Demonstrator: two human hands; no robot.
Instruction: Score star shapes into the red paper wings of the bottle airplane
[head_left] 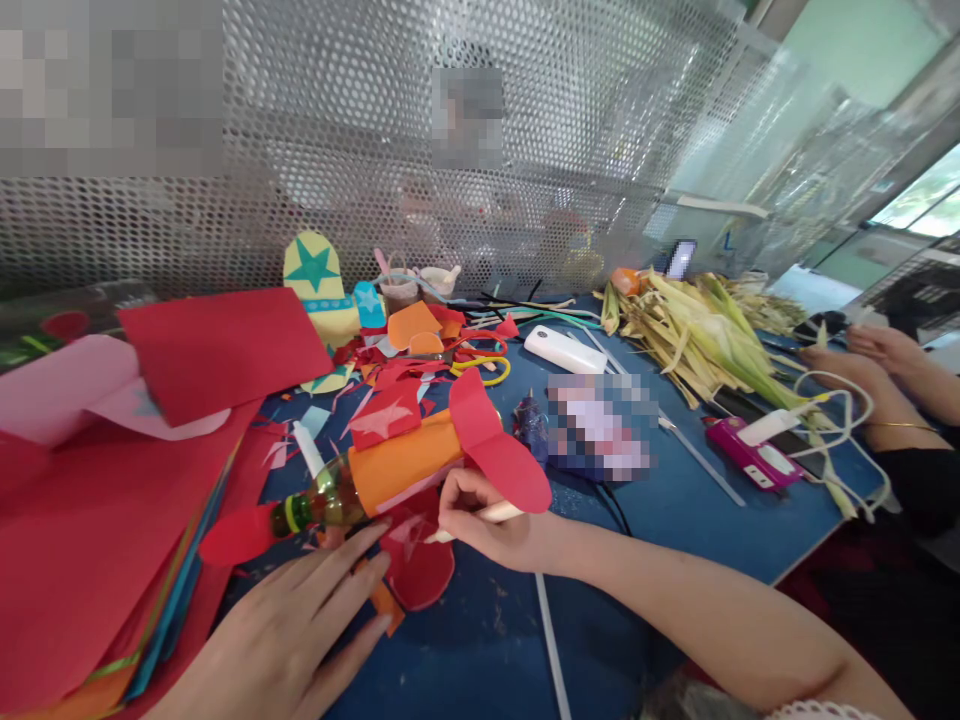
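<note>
A glass bottle (330, 497) lies on its side on the blue table (675, 520), wrapped in orange paper (405, 462) with red paper fins (499, 445) and a red nose piece (236, 535). My right hand (480, 520) is closed on a cream stick-shaped tool (495, 513), its tip by the red cut-out (415, 560) under the bottle. My left hand (300, 620) lies flat with fingers stretched out, fingertips touching the red cut-out and near the bottle.
Stacked red and coloured paper sheets (97, 530) fill the left. Paper scraps, yellow scissors (480, 365), a white case (564, 349), corn husks (697, 340) and a pink phone (750, 455) lie beyond. Another person's hands (870, 365) work at the right. A perforated metal screen (450, 150) stands behind.
</note>
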